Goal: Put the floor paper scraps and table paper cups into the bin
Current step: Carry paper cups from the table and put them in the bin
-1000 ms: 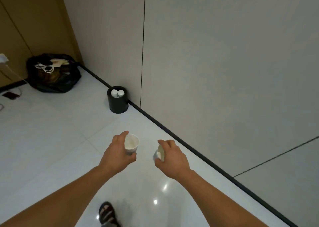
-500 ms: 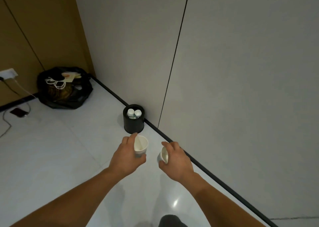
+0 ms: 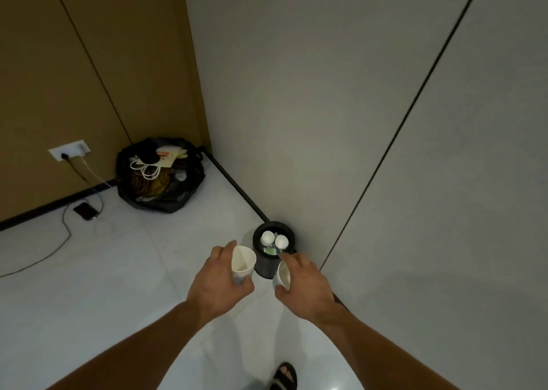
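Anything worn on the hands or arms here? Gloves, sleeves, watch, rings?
Nothing worn. The left hand and right hand are bare: no gloves, no ring visible. The left forearm and right forearm are bare to the frame edge, with no sleeve, watch or band. The only worn item is a black strapped sandal at the bottom.

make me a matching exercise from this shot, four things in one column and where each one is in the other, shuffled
Things
1. paper cups
2. black bin
3. black rubbish bag
4. phone

Places
A. in the corner of the room
B. on the floor near the wall socket
C. one in the left hand, one in the right hand
D. by the grey wall, just beyond both hands

Pairs: 1-C, 2-D, 3-A, 4-B
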